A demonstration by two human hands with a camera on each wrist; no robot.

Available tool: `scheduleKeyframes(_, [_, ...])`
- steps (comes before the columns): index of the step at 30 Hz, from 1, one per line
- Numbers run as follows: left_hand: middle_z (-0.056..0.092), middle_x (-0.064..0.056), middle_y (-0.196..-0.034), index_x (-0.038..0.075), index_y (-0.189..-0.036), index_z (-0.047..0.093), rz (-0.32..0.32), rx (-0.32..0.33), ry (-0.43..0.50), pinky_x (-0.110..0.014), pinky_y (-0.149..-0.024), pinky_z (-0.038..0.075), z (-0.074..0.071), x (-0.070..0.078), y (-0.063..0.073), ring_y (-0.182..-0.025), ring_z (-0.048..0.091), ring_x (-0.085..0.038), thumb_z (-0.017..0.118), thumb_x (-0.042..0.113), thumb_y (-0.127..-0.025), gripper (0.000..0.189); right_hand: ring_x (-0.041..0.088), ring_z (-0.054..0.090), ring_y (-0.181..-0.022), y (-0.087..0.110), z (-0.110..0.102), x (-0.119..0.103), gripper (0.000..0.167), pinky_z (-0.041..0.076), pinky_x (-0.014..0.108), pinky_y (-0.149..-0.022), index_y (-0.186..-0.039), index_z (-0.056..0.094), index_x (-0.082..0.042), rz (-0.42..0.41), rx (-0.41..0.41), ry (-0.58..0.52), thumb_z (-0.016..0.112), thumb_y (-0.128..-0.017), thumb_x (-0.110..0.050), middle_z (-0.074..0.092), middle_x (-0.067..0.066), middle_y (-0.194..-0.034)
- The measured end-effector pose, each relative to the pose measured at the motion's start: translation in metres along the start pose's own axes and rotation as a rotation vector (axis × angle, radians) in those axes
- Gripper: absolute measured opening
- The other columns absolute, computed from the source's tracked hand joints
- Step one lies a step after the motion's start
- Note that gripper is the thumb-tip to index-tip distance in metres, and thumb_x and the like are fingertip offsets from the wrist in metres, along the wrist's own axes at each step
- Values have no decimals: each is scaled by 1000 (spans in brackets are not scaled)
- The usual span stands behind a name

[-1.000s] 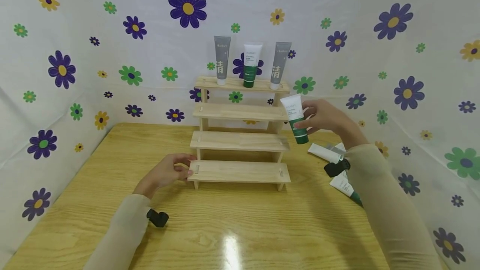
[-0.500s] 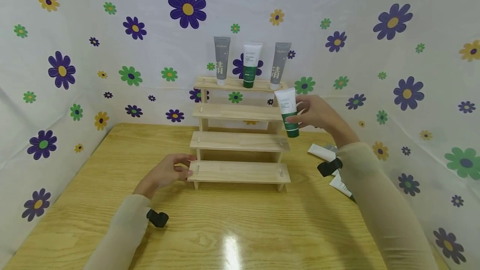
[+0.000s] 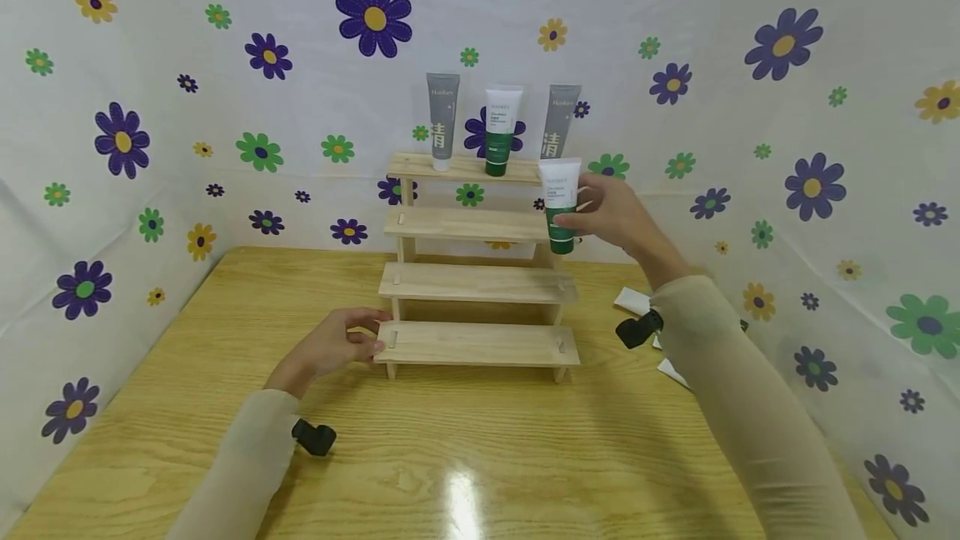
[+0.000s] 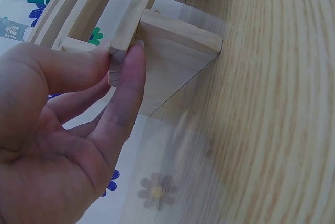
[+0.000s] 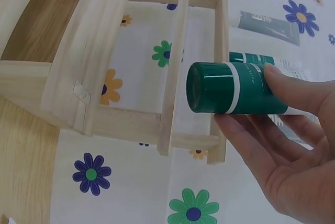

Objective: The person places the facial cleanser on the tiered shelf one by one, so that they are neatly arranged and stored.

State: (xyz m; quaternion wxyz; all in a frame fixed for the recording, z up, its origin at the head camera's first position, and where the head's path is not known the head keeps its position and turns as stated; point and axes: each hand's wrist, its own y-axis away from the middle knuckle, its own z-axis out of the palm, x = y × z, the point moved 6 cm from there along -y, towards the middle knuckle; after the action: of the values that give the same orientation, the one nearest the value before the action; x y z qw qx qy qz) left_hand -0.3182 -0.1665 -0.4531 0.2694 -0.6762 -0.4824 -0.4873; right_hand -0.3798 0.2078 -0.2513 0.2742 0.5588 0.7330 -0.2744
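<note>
A four-tier wooden shelf (image 3: 480,344) stands on the table. My left hand (image 3: 337,346) pinches the left end of its lowest board; in the left wrist view the thumb and fingers close on the board's end (image 4: 123,38). My right hand (image 3: 611,211) holds a white-and-green squeeze tube (image 3: 560,202), cap down, in front of the shelf's upper right end. In the right wrist view the tube's green cap (image 5: 209,87) points toward the shelf boards. On the top board stand a grey tube (image 3: 442,119), a white-and-green tube (image 3: 501,132) and another grey tube (image 3: 560,119), partly hidden by the held one.
Several more tubes (image 3: 632,300) lie on the table to the right of the shelf, mostly hidden behind my right forearm. A white flowered cloth (image 3: 300,107) hangs behind and on both sides of the wooden table (image 3: 420,457).
My right hand has moved left and upward with the tube, which has turned more upright and now overlaps the right grey tube. My left hand stays at the board's end.
</note>
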Motion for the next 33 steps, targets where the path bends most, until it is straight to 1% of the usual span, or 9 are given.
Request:
scheduleKeyframes(4, [55,-29,-133,-3,-148,49,20,-17,9,-36,-83,64,0,0,-1,-100,70,-21,66,4,-99,52,40,68,-118,-5,3,-4,56,58,53,-98,-145,53,-6,5,27,-32,76,-94,-14,66,24,-130])
scheduleKeyframes(9, [54,-32,-133,-6,-148,48,51,-33,14,-34,-82,64,0,1,-1,-99,70,-21,65,2,-99,52,39,65,-122,-11,10,-8,56,57,52,-102,-143,53,-4,14,41,-68,77,-94,-14,64,24,-132])
scheduleKeyframes(13, [55,-32,-132,-7,-147,47,57,-36,11,-34,-82,64,-1,1,-1,-98,71,-20,65,1,-99,52,38,65,-122,-16,14,-11,54,56,52,-103,-142,54,-5,20,59,-67,77,-93,-16,64,22,-133])
scheduleKeyframes(17, [55,-32,-132,-7,-147,48,57,-34,4,-35,-82,64,-2,2,-1,-99,71,-21,65,1,-99,52,36,65,-122,-21,18,-16,56,55,52,-105,-144,54,-8,27,75,-80,78,-93,-16,64,20,-135])
scheduleKeyframes(21, [55,-31,-131,-7,-147,48,57,-30,-1,-36,-82,64,-2,3,-1,-100,71,-22,64,1,-99,51,35,65,-122,-26,21,-22,57,56,51,-104,-145,54,-10,13,83,-94,78,-93,-15,64,19,-135])
scheduleKeyframes(27, [55,-32,-132,-6,-148,48,51,-28,-2,-36,-82,64,-2,2,-1,-101,71,-22,65,2,-99,52,34,66,-119,-32,31,-32,55,59,46,-99,-143,57,-9,-20,87,-133,78,-92,-11,65,19,-133])
scheduleKeyframes(33, [55,-32,-133,-6,-148,48,51,-34,7,-35,-82,64,-1,0,0,-100,70,-22,66,2,-99,53,33,67,-118,-39,43,-38,53,60,45,-98,-140,58,-7,-49,98,-133,79,-92,-11,66,18,-132])
